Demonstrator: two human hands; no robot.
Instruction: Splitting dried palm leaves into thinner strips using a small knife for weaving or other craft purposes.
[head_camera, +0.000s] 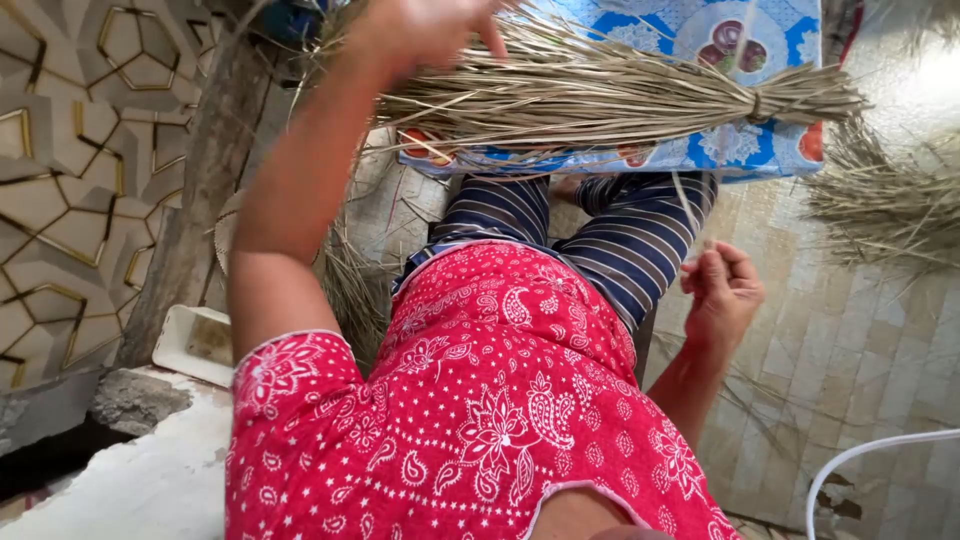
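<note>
Overhead, left hand (425, 30) on straw bundle (600, 95) — right hand (722, 290) pinching strand (688, 205).

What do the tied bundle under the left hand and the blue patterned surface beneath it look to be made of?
Tied bundle: dried grass or palm strips, judging by thin, matte, tan blades bound near one end. Blue patterned surface: probably printed plastic or oilcloth, slightly glossy; woven fabric is possible.
</note>
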